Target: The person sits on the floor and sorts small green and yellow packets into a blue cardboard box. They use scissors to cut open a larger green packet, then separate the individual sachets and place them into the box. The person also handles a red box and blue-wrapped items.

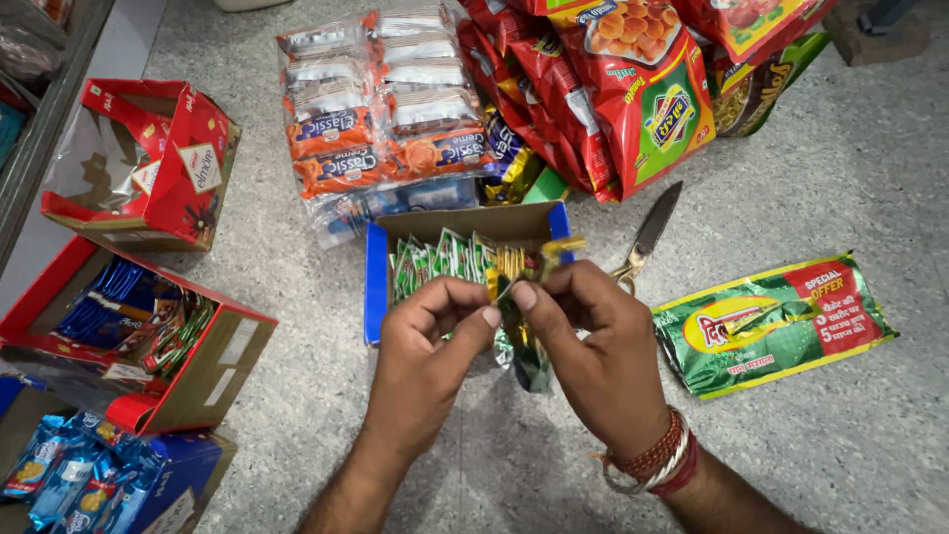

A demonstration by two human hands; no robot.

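Both hands work at centre of the head view, over a speckled grey floor. L hand and R hand meet on a strip of small green/yellow sachets; thumb and forefinger of each hand are pinched closed on the strip's upper part, remaining fingers curled in. Strip hangs down between the hands, lower end free just above the floor. R wrist carries red thread and metal bangles. Directly beyond the hands sits an open blue carton, packed w/ more sachets of the same kind standing upright; strip's top end reaches approx. the carton's front edge. Scissors lie on the floor just R of the carton, blades pointing away. Further R, well apart from the hands, a flat green pouch w/ red corner lies alone. Behind the carton: stacked biscuit packs in clear wrap and red snack bags. At L: red open display box, a second red box w/ blue packets, and loose blue packets at lower L.
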